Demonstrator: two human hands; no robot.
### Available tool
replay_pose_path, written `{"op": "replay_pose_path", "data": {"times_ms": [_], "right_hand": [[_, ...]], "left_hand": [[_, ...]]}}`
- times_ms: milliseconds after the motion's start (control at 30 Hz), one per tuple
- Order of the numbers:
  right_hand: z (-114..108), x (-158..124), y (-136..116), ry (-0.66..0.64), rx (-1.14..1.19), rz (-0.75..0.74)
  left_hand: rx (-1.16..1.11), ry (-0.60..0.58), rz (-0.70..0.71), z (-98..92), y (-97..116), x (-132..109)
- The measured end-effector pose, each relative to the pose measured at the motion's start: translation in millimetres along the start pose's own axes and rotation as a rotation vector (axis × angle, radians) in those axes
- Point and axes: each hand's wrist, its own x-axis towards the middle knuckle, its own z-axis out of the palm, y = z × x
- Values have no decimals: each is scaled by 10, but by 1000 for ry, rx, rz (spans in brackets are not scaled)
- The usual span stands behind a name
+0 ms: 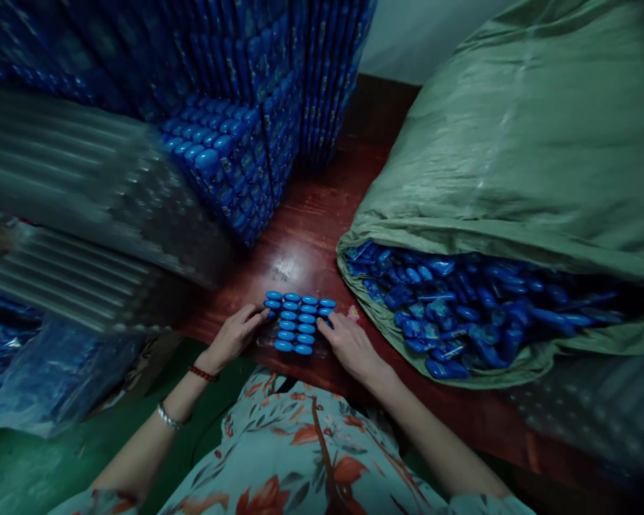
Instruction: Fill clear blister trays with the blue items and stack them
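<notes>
Several glossy blue oval pieces [297,316] lie in rows on the red-brown tabletop [300,236], near its front edge. At the left side of these rows is my left hand [235,333], its fingers together with their tips at the outer pieces. My right hand [351,346] is at the right side, thumb and fingers bent round the edge pieces. A clear tray or film seems to lie under the pieces, too dim to make out. What the fingertips press on is small and partly hidden.
A big green sack [504,157] full of blue packets [461,307] lies open on the right. Tall stacks of blue packs [236,164] stand at the back left. Ridged clear plastic trays [64,164] are piled on the left, above bagged blue goods [59,357].
</notes>
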Motion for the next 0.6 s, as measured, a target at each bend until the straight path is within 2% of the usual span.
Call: {"op": "replay_pose_path", "data": {"times_ms": [100,233,400,600], "right_hand": [[29,-12,-10,18,-21,7],[49,-76,-35,35,-14,57],[141,-413,-92,87,54,184],[419,-771,36,286,127,452]], "left_hand": [[-34,-42,52,36,24,79],[-83,-67,38,74,75,87],[-166,-149,91,202,237,9],[-248,-76,186,514,459,290]]}}
